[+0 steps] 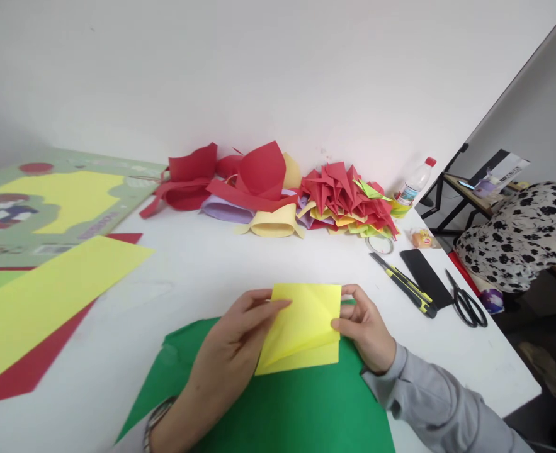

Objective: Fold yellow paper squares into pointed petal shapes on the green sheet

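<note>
A small folded sheet of yellow paper (306, 321) is held up between my two hands, its lower layer showing beneath the upper one. My left hand (235, 343) grips its left side, with a finger lying over the front. At the right edge, my right hand (367, 327) pinches the paper between thumb and fingers. Directly below lies a large green sheet (296, 409) on the white table, partly covered by my hands and forearms.
Yellow strips (70, 289) and red paper (46, 358) lie left, near a green printed board (136, 182). Red paper shapes (259, 170) and folded pieces (339, 195) line the wall. Right are a bottle (414, 182), cutter knives (407, 286), a black strip (426, 277), scissors (466, 302) and a person (523, 233).
</note>
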`<move>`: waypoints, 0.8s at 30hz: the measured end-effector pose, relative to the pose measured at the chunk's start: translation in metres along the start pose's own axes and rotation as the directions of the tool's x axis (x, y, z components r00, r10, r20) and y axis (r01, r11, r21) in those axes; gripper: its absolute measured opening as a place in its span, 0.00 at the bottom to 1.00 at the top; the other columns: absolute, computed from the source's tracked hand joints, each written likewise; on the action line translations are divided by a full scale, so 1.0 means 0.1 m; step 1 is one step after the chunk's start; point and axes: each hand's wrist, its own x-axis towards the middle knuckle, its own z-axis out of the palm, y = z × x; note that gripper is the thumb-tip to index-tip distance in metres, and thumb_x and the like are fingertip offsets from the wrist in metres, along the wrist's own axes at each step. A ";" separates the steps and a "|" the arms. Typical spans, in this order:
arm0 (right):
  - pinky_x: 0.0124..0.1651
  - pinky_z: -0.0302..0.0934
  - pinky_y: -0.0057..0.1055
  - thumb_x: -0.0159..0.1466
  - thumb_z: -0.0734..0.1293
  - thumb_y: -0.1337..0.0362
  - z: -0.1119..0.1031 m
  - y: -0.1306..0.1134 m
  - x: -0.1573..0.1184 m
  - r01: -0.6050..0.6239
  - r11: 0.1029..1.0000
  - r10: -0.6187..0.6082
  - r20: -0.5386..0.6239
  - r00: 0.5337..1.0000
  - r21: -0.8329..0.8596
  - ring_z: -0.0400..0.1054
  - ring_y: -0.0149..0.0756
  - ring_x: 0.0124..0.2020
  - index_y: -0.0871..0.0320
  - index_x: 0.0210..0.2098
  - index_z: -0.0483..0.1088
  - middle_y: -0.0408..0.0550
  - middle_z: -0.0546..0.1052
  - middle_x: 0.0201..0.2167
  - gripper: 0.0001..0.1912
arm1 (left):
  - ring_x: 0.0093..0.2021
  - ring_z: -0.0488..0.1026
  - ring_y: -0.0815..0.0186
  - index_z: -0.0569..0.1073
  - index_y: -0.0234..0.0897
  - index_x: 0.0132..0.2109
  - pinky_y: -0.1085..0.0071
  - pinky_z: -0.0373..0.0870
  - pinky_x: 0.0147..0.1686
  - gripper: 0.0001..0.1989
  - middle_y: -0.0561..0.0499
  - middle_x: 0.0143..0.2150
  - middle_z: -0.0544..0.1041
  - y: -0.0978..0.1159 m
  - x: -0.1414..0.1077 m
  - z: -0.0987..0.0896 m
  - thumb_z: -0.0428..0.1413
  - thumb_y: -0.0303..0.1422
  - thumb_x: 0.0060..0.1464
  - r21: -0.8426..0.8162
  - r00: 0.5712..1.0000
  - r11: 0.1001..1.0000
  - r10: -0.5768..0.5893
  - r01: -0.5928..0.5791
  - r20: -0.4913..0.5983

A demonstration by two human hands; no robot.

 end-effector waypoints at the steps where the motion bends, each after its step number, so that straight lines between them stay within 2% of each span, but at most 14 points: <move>1: 0.30 0.62 0.28 0.52 0.76 0.59 0.01 -0.01 0.00 0.026 1.000 -0.026 -0.029 0.999 0.014 0.70 0.31 0.21 0.52 0.41 0.59 0.37 0.77 0.23 0.25 | 0.42 0.78 0.62 0.78 0.46 0.44 0.72 0.78 0.36 0.11 0.51 0.45 0.78 -0.01 0.00 0.00 0.52 0.34 0.59 0.001 0.999 1.000 0.012 -0.012 0.045; 4: 0.29 0.59 0.25 0.52 0.75 0.62 0.02 -0.03 0.01 0.127 0.992 -0.126 -0.101 0.987 0.005 0.65 0.28 0.20 0.50 0.36 0.57 0.34 0.75 0.25 0.22 | 0.42 0.79 0.60 0.76 0.46 0.48 0.71 0.79 0.34 0.13 0.51 0.48 0.79 -0.07 -0.03 0.02 0.56 0.34 0.56 -0.066 0.991 0.995 -0.061 0.069 0.123; 7: 0.29 0.56 0.24 0.53 0.74 0.62 0.00 -0.05 0.01 0.228 0.959 -0.253 -0.150 0.956 -0.167 0.62 0.27 0.23 0.54 0.28 0.63 0.37 0.72 0.24 0.14 | 0.50 0.76 0.57 0.73 0.46 0.53 0.64 0.78 0.44 0.19 0.50 0.54 0.77 -0.11 -0.07 0.04 0.58 0.34 0.53 -0.187 0.973 0.963 -0.166 0.195 0.160; 9: 0.27 0.54 0.25 0.54 0.73 0.60 -0.04 -0.05 0.00 0.209 0.935 -0.255 -0.136 0.957 -0.286 0.59 0.27 0.22 0.57 0.24 0.69 0.38 0.68 0.21 0.10 | 0.54 0.74 0.55 0.72 0.45 0.55 0.60 0.75 0.49 0.23 0.49 0.57 0.75 -0.10 -0.09 0.05 0.59 0.36 0.50 -0.235 0.952 0.929 -0.247 0.286 0.184; 12: 0.24 0.51 0.25 0.54 0.73 0.57 -0.08 -0.02 0.00 0.120 0.930 -0.166 -0.106 0.980 -0.348 0.53 0.26 0.19 0.57 0.33 0.75 0.35 0.62 0.16 0.11 | 0.55 0.72 0.52 0.70 0.43 0.56 0.60 0.75 0.50 0.28 0.48 0.60 0.72 -0.02 -0.08 0.05 0.61 0.38 0.46 -0.238 0.899 0.874 -0.373 0.424 0.230; 14: 0.24 0.52 0.26 0.50 0.76 0.56 -0.09 0.01 0.01 0.091 0.941 -0.124 -0.081 0.989 -0.327 0.53 0.26 0.18 0.55 0.40 0.75 0.34 0.61 0.16 0.19 | 0.51 0.75 0.51 0.67 0.43 0.60 0.60 0.77 0.45 0.33 0.47 0.59 0.73 0.04 -0.06 0.03 0.62 0.40 0.45 -0.252 0.852 0.823 -0.440 0.509 0.285; 16: 0.26 0.56 0.28 0.46 0.78 0.55 -0.10 0.02 0.02 0.081 0.955 -0.107 -0.077 0.991 -0.284 0.58 0.28 0.20 0.54 0.42 0.75 0.35 0.64 0.18 0.25 | 0.46 0.78 0.51 0.62 0.42 0.63 0.60 0.79 0.40 0.38 0.46 0.53 0.78 0.09 -0.04 0.01 0.62 0.41 0.45 -0.288 0.798 0.756 -0.483 0.588 0.361; 19: 0.30 0.61 0.31 0.44 0.79 0.56 -0.11 0.03 0.05 0.060 0.975 -0.084 -0.106 0.991 -0.212 0.64 0.31 0.24 0.53 0.44 0.75 0.37 0.69 0.20 0.28 | 0.43 0.79 0.51 0.54 0.38 0.68 0.58 0.78 0.40 0.47 0.46 0.42 0.83 0.13 0.00 -0.02 0.64 0.41 0.44 -0.358 0.731 0.650 -0.495 0.670 0.470; 21: 0.34 0.64 0.33 0.43 0.80 0.58 -0.12 0.03 0.06 0.057 0.988 -0.077 -0.133 0.988 -0.146 0.67 0.33 0.26 0.52 0.44 0.76 0.38 0.72 0.22 0.29 | 0.45 0.79 0.51 0.52 0.37 0.68 0.56 0.77 0.43 0.49 0.44 0.44 0.82 0.11 0.01 -0.03 0.65 0.40 0.43 -0.403 0.716 0.603 -0.475 0.688 0.511; 24: 0.39 0.66 0.36 0.42 0.80 0.61 -0.14 0.03 0.07 0.077 0.994 -0.088 -0.176 0.980 -0.072 0.71 0.34 0.28 0.52 0.43 0.77 0.38 0.74 0.23 0.28 | 0.52 0.75 0.51 0.55 0.38 0.67 0.57 0.73 0.51 0.46 0.41 0.56 0.75 0.05 0.02 -0.03 0.66 0.37 0.43 -0.486 0.749 0.579 -0.409 0.654 0.521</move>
